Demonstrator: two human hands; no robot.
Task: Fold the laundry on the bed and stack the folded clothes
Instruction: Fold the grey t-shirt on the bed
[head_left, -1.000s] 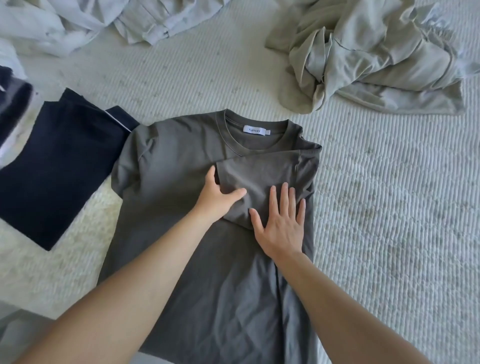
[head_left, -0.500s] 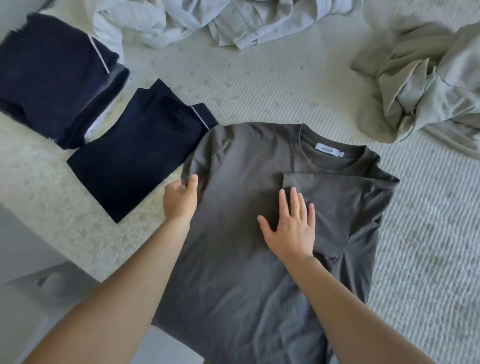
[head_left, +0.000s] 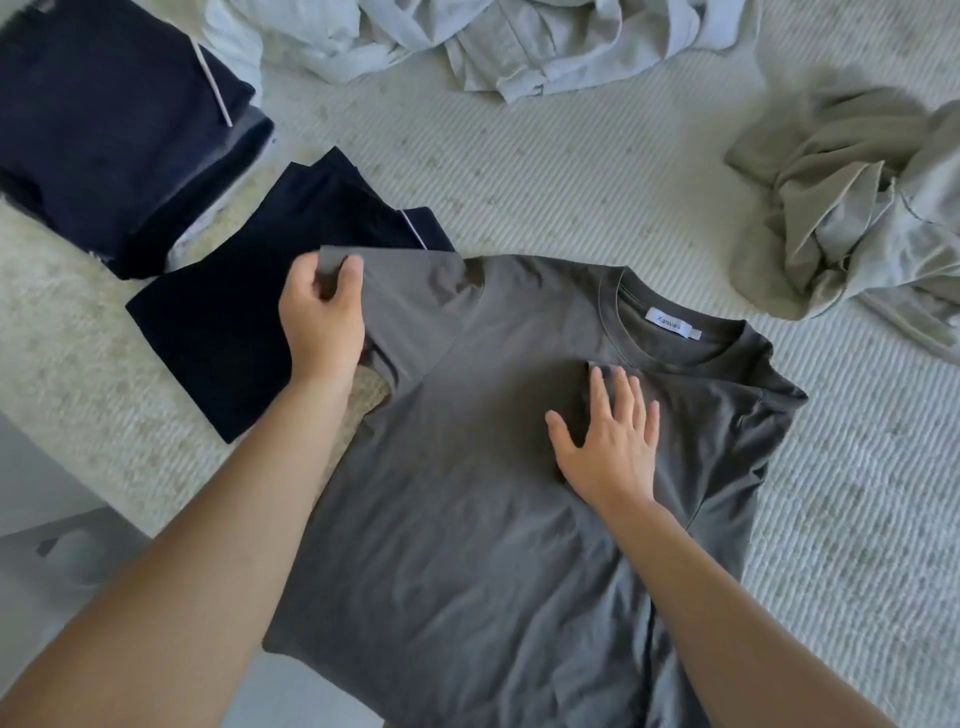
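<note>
Grey T-shirt lies flat on the bed. Since a moment ago the left hand has moved out and now pinches the unfolded sleeve, ready to fold it in; the right hand stays spread, pressing the folded side.

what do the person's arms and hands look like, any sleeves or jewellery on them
Both forearms are bare as far as the picture shows, with no sleeve or cuff in view. The left hand and the right hand wear no gloves. No ring, watch or bracelet shows on the fingers or wrists that are visible. The fingernails look short and unpainted.
</note>
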